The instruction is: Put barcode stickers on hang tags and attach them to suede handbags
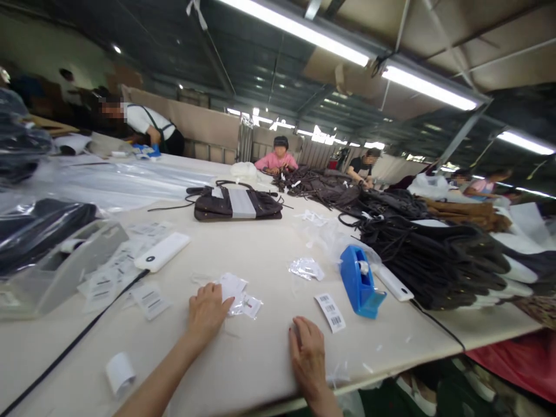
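Left grip (pixel 207 313) part-spread at packets (pixel 249 305), hold unclear; right grip (pixel 307 350) half-curled, empty.
I see bare bench (pixel 260 356) between, edge close.

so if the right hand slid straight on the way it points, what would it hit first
Probably the small pile of clear packets on the table, though the right hand angles slightly left and might only clip the pile's edge.

White tags (pixel 233 285) (some in clear plastic) lie overlapping on the tabletop (pixel 256 362).
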Action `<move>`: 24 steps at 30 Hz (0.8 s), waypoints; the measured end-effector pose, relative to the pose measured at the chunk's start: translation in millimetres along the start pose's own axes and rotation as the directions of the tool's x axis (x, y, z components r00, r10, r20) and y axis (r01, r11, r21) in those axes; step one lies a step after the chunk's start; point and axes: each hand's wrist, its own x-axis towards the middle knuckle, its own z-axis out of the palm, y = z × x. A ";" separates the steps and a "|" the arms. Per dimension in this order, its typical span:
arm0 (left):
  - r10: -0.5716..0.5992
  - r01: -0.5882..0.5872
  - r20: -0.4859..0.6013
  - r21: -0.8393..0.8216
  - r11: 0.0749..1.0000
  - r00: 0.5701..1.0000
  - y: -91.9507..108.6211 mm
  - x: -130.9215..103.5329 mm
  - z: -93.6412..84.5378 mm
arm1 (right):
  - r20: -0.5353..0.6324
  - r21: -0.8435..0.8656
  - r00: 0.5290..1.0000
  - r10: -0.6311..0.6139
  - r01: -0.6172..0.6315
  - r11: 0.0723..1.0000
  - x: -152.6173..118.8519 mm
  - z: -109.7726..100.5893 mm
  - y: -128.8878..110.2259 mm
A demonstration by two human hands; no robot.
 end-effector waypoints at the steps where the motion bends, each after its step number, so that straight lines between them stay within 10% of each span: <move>1: 0.023 -0.023 0.008 0.028 0.999 1.000 0.7 1.1 -0.1 | -0.011 0.009 1.000 0.000 0.000 1.000 -0.8 1.3 1.4; 9: 0.112 -0.122 0.165 0.052 0.991 0.980 3.2 11.8 -7.7 | 0.022 0.019 0.999 -0.026 0.026 0.999 -1.6 3.5 -1.0; 19: -0.121 0.128 0.041 -0.296 0.947 0.992 -19.2 6.3 -56.4 | 0.007 0.127 1.000 0.004 -0.005 0.992 2.8 -2.9 0.6; 24: 0.044 0.279 0.299 -0.928 0.247 0.953 4.0 -35.4 -70.3 | 0.152 0.505 0.954 0.259 -0.300 0.809 15.0 -26.0 -38.0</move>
